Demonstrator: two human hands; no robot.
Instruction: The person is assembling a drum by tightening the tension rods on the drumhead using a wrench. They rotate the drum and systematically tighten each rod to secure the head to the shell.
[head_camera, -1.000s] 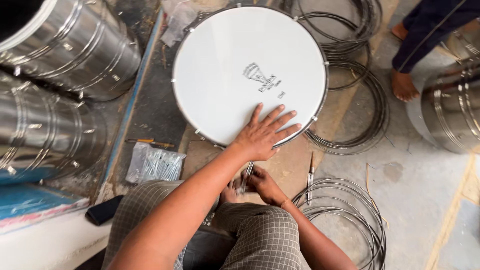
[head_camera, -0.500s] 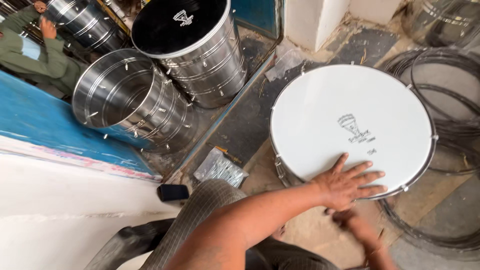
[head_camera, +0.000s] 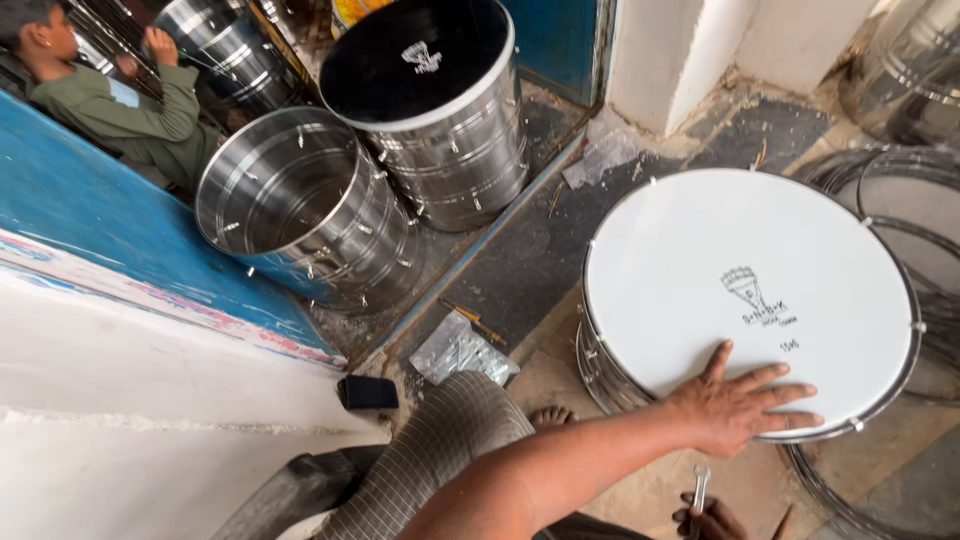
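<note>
Left hand (head_camera: 735, 405): lay palm down on the near edge of the white drumhead, fingers (head_camera: 790, 392) spread flat and open, gripping nothing; the forearm reached in from the lower middle of the view.
Right hand (head_camera: 708, 520): sat low at the bottom edge, just below the drum, fingers closed around the shank of a small spanner (head_camera: 699, 486) whose open end pointed up toward the drum rim.
Drum (head_camera: 750, 290): a shallow drum with a white head and a metal hoop, resting on the floor at the right of the view; a small dark printed emblem stood near the middle of the head; tension hooks showed along the hoop and on the left wall.
Wire hoops (head_camera: 900, 190): loose metal rings lay on the floor behind and to the right of the drum, partly under it.
Open steel shell (head_camera: 300, 205): a drum body without a head, tilted toward the camera, touching the blue step on the left.
Black-headed drum (head_camera: 435, 110): stood upright just behind and to the right of the open shell.
Plastic bag (head_camera: 462, 350): a clear bag of small parts lay on the floor between the open shell and the white drum.
Black object (head_camera: 367, 392): a small dark block lay beside the person's checked trouser knee (head_camera: 440, 450).
Other person (head_camera: 110, 100): sat at the upper left in a green top, one hand on another steel shell.
</note>
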